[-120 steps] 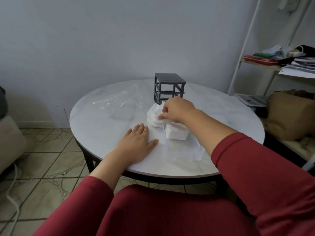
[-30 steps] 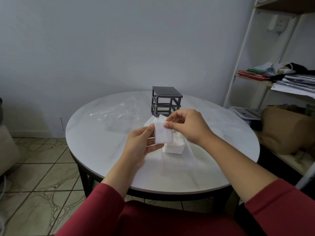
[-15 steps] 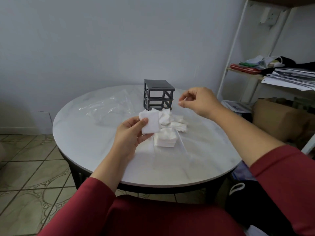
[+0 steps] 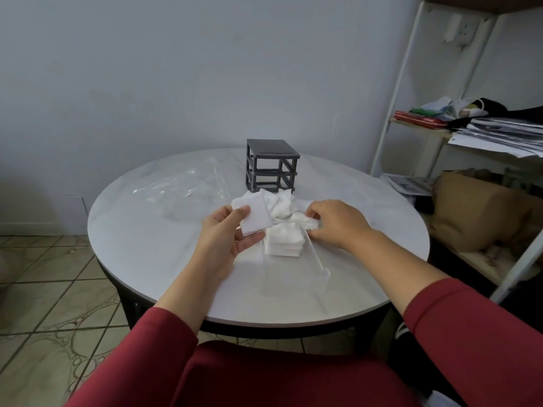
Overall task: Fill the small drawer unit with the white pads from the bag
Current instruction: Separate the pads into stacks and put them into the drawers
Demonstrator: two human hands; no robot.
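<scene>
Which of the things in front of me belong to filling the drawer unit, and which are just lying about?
For the job: white pad in the left hand; loose pads that the right hand pinches; stack of pads; dark drawer unit; clear plastic bag.
Lying about: stacked papers and red folder on the shelf; brown bag beside the table.

One wide-angle camera sits on the person's head, facing forward and down. The round table (image 4: 132, 230) fills mid-frame, close by. The wall (image 4: 176, 69) takes the upper half, a shelf unit (image 4: 484, 2) the right edge, tiled floor (image 4: 44, 304) the lower left, and red sleeves (image 4: 484, 333) the bottom.
</scene>
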